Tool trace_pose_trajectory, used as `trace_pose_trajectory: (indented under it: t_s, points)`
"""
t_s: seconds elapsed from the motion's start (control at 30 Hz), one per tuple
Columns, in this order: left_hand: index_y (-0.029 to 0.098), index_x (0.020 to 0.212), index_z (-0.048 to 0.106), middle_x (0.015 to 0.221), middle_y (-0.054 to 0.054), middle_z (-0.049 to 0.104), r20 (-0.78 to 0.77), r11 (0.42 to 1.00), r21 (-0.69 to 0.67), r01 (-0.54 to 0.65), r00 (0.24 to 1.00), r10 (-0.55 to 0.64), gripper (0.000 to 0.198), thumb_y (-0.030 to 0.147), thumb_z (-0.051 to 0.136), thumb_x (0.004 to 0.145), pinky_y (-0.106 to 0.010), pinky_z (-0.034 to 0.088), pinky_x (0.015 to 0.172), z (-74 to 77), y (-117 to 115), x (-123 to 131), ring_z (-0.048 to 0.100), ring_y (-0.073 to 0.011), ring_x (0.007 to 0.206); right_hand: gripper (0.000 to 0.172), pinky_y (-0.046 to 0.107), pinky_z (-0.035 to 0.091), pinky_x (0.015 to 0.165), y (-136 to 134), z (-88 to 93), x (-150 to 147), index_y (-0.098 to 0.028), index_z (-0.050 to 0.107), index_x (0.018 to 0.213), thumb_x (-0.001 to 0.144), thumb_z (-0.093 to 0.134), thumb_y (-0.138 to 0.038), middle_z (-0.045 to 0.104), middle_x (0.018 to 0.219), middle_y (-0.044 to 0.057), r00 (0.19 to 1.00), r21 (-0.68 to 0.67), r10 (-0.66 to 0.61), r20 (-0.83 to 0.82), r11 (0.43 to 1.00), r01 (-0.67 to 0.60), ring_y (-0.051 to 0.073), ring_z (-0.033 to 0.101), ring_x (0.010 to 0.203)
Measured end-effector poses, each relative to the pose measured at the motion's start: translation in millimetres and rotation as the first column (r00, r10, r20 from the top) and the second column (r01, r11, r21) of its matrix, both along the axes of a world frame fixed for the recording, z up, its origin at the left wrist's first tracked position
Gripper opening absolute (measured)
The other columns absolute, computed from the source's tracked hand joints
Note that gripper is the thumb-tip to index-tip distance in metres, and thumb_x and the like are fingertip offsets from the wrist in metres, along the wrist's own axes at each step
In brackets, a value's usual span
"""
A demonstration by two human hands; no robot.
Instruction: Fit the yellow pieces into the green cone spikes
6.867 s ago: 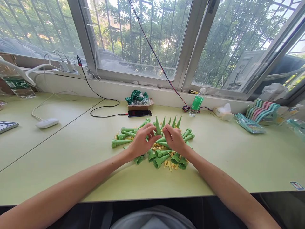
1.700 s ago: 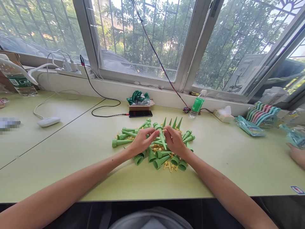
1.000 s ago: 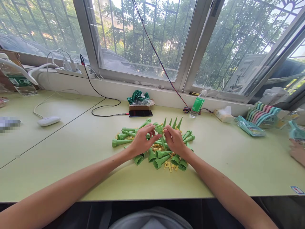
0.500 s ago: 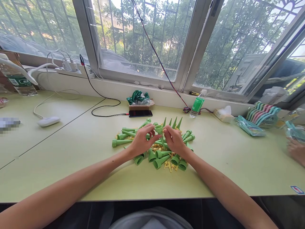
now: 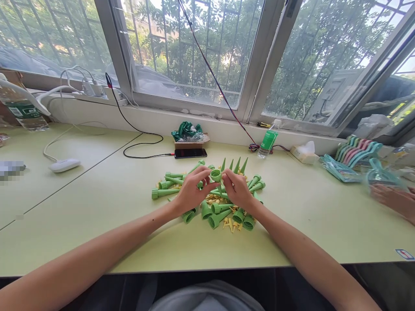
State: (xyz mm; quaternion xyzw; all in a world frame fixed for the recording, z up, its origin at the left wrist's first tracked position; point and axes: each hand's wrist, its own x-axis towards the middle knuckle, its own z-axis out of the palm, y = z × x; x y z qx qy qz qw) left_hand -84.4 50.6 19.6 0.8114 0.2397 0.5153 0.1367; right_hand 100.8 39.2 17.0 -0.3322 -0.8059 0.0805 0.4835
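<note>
Over the middle of the pile, my left hand holds a green spike between thumb and fingers, its wide cup tilted toward me. Close against the right side of that cup is my right hand, its fingers pinched; what they hold is too small to make out. Around and beneath both hands lie several green spikes with threaded cups and several small yellow pieces. Behind my right hand several green spikes stand point up.
A phone on a cable lies behind the pile, by a small cardboard box. Farther right are a water bottle, a tissue pack and coloured hangers. Another person's hands touch a teal packet at the right edge.
The other person's hands and the teal packet have moved left into view. My own hands stay nearly in place, and the held cup has tipped slightly more toward me.
</note>
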Motion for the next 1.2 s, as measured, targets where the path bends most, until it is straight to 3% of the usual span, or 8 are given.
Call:
trace_pose_trajectory:
  t_s: [0.4,0.63,0.83,0.93,1.07,1.2]
  points:
    - [0.020,0.112,0.064,0.096,-0.006,0.059,-0.037,0.989,0.145,-0.006,0.999,0.011,0.023,0.026,0.064,0.090,-0.024,0.049,0.061,-0.3,-2,-2,0.056,-0.0099,0.068,0.032,0.024,0.030,0.052,0,-5.2,2,-0.022,0.037,0.076,0.104,0.032,-0.036,0.043,0.057,-0.004,0.998,-0.089,0.048,-0.051,0.995,-0.052,0.010,0.035,0.049]
    - [0.025,0.129,0.057,0.105,-0.009,0.059,-0.106,0.963,0.269,0.000,0.994,0.030,0.037,0.019,0.057,0.093,-0.027,0.051,0.068,-2.1,1,-8,0.059,-0.0144,0.080,0.033,0.025,0.028,0.051,0,-3.6,2,-0.022,0.036,0.074,0.104,0.031,-0.037,0.043,0.056,-0.005,1.000,-0.070,0.019,-0.002,0.997,-0.019,0.010,0.034,0.047]
    - [0.026,0.132,0.053,0.108,-0.009,0.057,-0.166,0.945,0.326,-0.039,0.981,0.098,0.041,0.014,0.051,0.094,-0.027,0.050,0.068,-2.9,2,-11,0.057,-0.0131,0.077,0.032,0.025,0.025,0.050,2,-3.6,1,-0.022,0.034,0.074,0.104,0.032,-0.035,0.038,0.054,-0.006,0.999,-0.047,-0.026,0.032,0.998,0.028,0.009,0.029,0.045]
    - [0.025,0.128,0.056,0.109,-0.009,0.057,-0.160,0.957,0.277,-0.091,0.977,0.139,0.037,0.014,0.051,0.093,-0.028,0.051,0.072,-2.6,1,-9,0.059,-0.0137,0.079,0.030,0.025,0.025,0.050,2,-5.0,0,-0.022,0.034,0.075,0.104,0.032,-0.033,0.038,0.057,-0.006,0.997,-0.027,-0.058,0.047,0.998,0.059,0.010,0.029,0.046]
    - [0.022,0.117,0.057,0.106,-0.005,0.059,-0.099,0.979,0.106,-0.173,0.978,0.184,0.031,0.013,0.056,0.088,-0.026,0.050,0.069,-0.2,-2,-3,0.058,-0.0115,0.072,0.028,0.025,0.026,0.052,1,-5.2,-2,-0.022,0.037,0.077,0.103,0.033,-0.031,0.039,0.061,-0.005,0.993,0.018,-0.107,0.043,0.994,0.107,0.010,0.032,0.048]
    - [0.018,0.093,0.059,0.090,-0.002,0.059,-0.042,0.974,-0.024,-0.226,0.973,0.225,0.005,0.021,0.056,0.090,-0.025,0.045,0.063,5.9,-3,0,0.055,-0.0106,0.065,0.029,0.025,0.028,0.054,0,-4.2,-3,-0.022,0.038,0.077,0.103,0.033,-0.031,0.043,0.062,-0.003,0.987,0.044,-0.163,-0.001,0.986,0.163,0.011,0.037,0.051]
